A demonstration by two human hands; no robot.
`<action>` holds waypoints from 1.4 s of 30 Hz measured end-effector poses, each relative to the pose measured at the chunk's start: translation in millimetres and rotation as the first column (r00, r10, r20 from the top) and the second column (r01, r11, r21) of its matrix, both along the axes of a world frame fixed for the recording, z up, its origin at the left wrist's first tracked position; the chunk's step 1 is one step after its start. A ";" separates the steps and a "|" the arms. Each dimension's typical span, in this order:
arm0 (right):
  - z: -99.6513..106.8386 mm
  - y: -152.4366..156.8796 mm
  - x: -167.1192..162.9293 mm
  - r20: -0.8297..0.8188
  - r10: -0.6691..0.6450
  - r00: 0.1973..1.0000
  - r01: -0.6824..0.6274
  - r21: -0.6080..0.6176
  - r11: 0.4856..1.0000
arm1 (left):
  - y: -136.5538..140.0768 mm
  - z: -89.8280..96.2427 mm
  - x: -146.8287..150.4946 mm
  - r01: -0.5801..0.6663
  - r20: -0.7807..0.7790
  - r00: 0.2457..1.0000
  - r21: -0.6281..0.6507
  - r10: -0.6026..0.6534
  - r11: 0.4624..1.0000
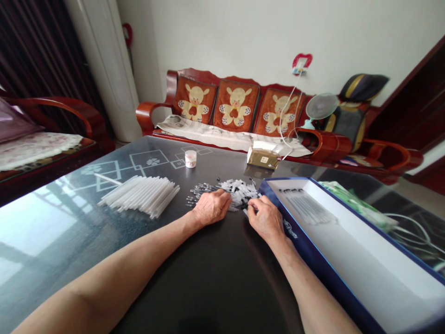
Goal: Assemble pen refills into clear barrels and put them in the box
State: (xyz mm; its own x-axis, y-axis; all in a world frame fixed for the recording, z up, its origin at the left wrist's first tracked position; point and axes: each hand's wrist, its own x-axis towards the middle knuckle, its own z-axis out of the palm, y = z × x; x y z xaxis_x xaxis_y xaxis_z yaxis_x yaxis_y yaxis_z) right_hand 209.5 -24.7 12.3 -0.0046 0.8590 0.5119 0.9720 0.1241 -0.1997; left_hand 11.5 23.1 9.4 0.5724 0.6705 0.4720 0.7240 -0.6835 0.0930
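My left hand (213, 206) is closed, its fingers curled at the near edge of a pile of small white and black plastic pieces (241, 189). What it holds, if anything, is hidden. Just left of it lie many thin dark pieces with shiny metal tips (200, 191). At the right of the pile, my right hand (267, 219) is pinched beside the box wall; a small dark bit shows at its fingertips, too small to name. Farther left is a stack of translucent white tubes (141, 195). Inside the blue box (361, 260) lies a row of clear, pen-like sticks with black ends (308, 206).
A small white tub (190, 159) and a tissue box (263, 157) stand toward the table's far side. Beyond the blue box lie a green plastic packet (358, 204) and a white cable (413, 232). A wooden sofa (153, 116) and a small fan (321, 106) are behind the table.
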 end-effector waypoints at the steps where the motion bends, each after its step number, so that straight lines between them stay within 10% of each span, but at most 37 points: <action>1: -0.6 1.3 0.2 0.000 0.041 0.999 -0.041 0.003 0.999 | 0.0 -0.3 -0.1 0.000 0.000 1.000 0.003 0.000 1.000; 23: 1.6 13.3 3.0 0.027 0.120 0.992 -0.113 -0.171 0.979 | -2.2 -2.4 1.6 0.040 -0.026 0.999 0.005 -0.040 0.999; 34: -0.7 21.0 -6.0 -0.492 0.297 0.819 -0.265 0.135 0.955 | -2.5 -2.2 1.8 0.045 -0.013 0.999 -0.008 -0.045 0.999; 42: -2.3 19.6 -8.6 -0.427 0.334 0.840 -0.309 0.130 0.942 | -2.6 -2.7 2.0 0.044 -0.020 0.999 -0.015 -0.044 0.999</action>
State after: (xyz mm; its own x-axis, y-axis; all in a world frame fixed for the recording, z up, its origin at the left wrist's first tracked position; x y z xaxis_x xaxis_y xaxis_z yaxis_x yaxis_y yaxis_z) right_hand 201.0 -5.1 10.0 -0.0408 0.8192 0.5721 0.6894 0.4375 -0.5773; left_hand 13.5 20.5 6.7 0.6110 0.6511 0.4502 0.6950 -0.7135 0.0886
